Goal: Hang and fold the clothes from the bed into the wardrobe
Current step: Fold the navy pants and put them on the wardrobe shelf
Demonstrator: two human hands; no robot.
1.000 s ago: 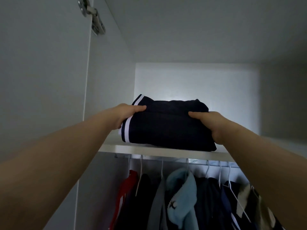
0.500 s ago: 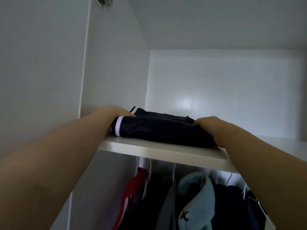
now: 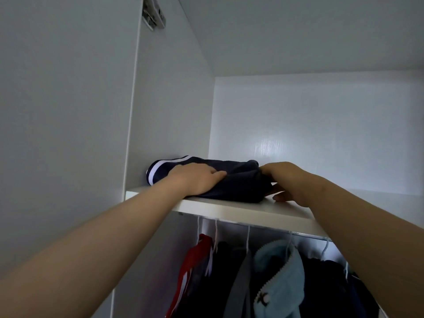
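One navy garment (image 3: 241,181) near shelf (image 3: 229,211) front edge, under left hand (image 3: 195,180)

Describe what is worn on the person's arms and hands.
Nothing is worn that shows. The left hand and right hand are ungloved, with no ring, watch or bracelet visible. Both forearms are bare to the picture's edge, with no sleeve in view.

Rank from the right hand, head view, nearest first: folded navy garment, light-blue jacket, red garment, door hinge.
1. folded navy garment: touching the right hand.
2. light-blue jacket: hanging below.
3. red garment: hanging, lower left.
4. door hinge: top left.
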